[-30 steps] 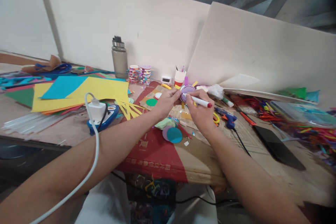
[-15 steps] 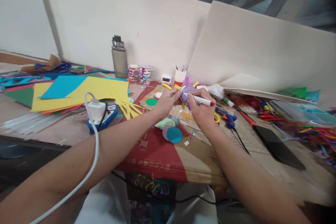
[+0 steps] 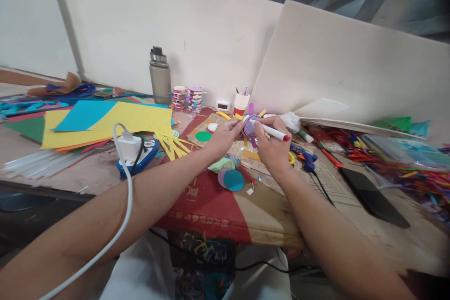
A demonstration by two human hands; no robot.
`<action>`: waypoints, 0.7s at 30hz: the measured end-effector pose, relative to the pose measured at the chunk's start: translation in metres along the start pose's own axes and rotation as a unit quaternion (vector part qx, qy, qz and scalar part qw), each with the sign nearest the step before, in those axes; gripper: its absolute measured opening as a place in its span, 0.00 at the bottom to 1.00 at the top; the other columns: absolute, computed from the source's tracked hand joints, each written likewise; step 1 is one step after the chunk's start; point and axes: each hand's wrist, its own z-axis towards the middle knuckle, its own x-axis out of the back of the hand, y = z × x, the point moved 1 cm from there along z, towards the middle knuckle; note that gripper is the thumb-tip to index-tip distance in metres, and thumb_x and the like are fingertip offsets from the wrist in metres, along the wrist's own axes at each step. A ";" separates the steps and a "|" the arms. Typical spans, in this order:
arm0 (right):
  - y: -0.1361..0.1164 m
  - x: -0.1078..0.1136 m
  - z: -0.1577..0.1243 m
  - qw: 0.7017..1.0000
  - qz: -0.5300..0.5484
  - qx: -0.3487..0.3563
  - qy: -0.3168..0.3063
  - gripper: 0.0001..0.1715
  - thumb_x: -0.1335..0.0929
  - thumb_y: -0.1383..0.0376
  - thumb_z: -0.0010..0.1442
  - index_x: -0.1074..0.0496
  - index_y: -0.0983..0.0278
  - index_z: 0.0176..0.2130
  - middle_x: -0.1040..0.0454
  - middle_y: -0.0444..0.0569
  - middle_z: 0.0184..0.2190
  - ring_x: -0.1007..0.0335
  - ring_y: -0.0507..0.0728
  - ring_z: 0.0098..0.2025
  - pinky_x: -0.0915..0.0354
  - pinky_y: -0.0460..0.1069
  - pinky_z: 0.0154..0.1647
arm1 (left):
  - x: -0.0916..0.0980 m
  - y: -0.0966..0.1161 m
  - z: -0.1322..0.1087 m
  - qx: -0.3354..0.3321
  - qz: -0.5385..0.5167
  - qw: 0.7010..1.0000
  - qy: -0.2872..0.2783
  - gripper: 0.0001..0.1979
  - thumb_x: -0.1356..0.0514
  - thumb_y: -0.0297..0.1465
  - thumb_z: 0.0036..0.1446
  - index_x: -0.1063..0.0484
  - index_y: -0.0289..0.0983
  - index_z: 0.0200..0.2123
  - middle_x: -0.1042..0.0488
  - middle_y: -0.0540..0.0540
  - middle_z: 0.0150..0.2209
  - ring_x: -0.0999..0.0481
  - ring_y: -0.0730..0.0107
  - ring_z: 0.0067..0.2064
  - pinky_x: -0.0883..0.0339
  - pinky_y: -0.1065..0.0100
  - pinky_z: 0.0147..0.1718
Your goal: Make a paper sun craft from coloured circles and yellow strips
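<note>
My left hand (image 3: 226, 139) pinches the left edge of a round purple paper disc (image 3: 249, 127) that has short coloured strips sticking out around it. Between the fingers of my right hand (image 3: 274, 150) is a white marker with a red end (image 3: 275, 132); its tip end meets the face of the disc. Whether a mark is on the disc is too small to tell. Below the hands lie a teal paper circle (image 3: 234, 180) and a pale green paper piece (image 3: 222, 164). A green paper circle (image 3: 203, 136) rests left of my left hand.
Coloured paper sheets (image 3: 137, 119), a blue power strip (image 3: 152, 150) and a grey bottle (image 3: 161, 82) are on the left. A paper cup (image 3: 241, 103) stands behind the disc. Rightward lie a blue glue gun (image 3: 309, 161) and a black phone (image 3: 374, 197). A white cable (image 3: 130, 197) crosses my left forearm.
The marker and my right hand have shifted slightly to the right across the disc. My left hand keeps its hold, with almost no movement.
</note>
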 end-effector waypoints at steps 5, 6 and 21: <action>0.001 0.000 0.000 1.000 0.001 0.012 0.002 0.06 0.33 0.63 0.60 0.30 0.61 0.31 0.29 0.43 0.27 0.33 0.53 0.32 0.36 0.49 0.35 | 0.002 -0.001 0.001 0.001 0.021 1.000 -0.001 0.17 0.37 0.43 0.54 0.27 0.33 0.33 0.28 0.47 0.33 0.29 0.73 0.36 0.34 0.68 0.41; 0.002 0.000 0.000 1.000 0.002 0.012 0.002 0.06 0.33 0.63 0.60 0.30 0.62 0.31 0.29 0.43 0.27 0.33 0.53 0.32 0.36 0.49 0.35 | 0.002 -0.002 0.001 0.000 0.024 1.000 -0.003 0.17 0.37 0.43 0.54 0.27 0.33 0.33 0.28 0.47 0.33 0.30 0.73 0.36 0.34 0.68 0.41; 0.000 0.000 0.000 1.000 0.005 0.025 -0.018 0.04 0.33 0.65 0.60 0.30 0.62 0.31 0.29 0.43 0.28 0.32 0.52 0.31 0.36 0.49 0.34 | 0.004 -0.003 0.002 -0.004 0.027 1.000 -0.003 0.16 0.37 0.42 0.54 0.30 0.33 0.31 0.31 0.49 0.30 0.30 0.74 0.34 0.33 0.69 0.39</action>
